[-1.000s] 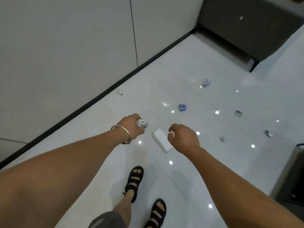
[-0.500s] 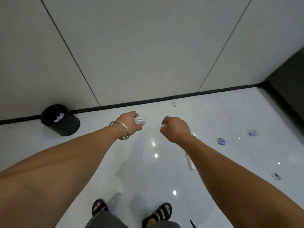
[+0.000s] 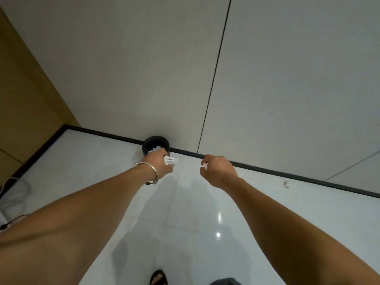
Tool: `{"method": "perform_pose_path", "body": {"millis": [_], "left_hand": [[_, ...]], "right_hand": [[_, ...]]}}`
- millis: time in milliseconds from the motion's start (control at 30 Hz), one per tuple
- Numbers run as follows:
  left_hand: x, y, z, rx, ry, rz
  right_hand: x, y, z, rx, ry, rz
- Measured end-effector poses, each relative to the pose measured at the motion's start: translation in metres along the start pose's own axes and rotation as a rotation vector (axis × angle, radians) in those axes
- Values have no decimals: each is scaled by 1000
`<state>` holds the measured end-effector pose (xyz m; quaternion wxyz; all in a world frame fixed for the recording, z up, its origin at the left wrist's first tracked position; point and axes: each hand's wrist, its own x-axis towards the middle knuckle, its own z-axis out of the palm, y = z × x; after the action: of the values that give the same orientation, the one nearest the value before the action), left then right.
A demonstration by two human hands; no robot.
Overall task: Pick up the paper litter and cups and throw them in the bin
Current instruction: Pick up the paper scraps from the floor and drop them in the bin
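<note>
The bin, at the frame's left edge half a second ago, now sits centre, just beyond the left hand, so the drop looks near. That hand's fingers clench crumpled paper; the right hand pinches a white scrap.

Ahead of me: pale grey wall, split by thin dark seams. Black skirting runs along its base. Floor = glossy white tiles w/ a bright light glint near me. To my left, brown wood-look panel; cables, white & black, on floor below it.
</note>
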<state>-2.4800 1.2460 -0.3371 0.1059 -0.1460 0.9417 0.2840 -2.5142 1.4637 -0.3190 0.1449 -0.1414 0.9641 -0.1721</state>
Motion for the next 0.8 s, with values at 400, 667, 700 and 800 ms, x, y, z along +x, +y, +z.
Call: {"method": "perform_pose_path", "body": {"millis": [400,667,700,800], "left_hand": [[97,-91,-60,-18,-18,-127],[211,-97,-108,-40,-16,-190],[223,-98,-112,-30,-24,-179],[262,-110,-120,4,-59,-148]], "right_hand": [[153,-88,44,-126,-138,-172],[289,-126,37,-363,-270,-364],[302,-130,36,-358,-285,-351],[340,-141,42,-368,-305,-333]]}}
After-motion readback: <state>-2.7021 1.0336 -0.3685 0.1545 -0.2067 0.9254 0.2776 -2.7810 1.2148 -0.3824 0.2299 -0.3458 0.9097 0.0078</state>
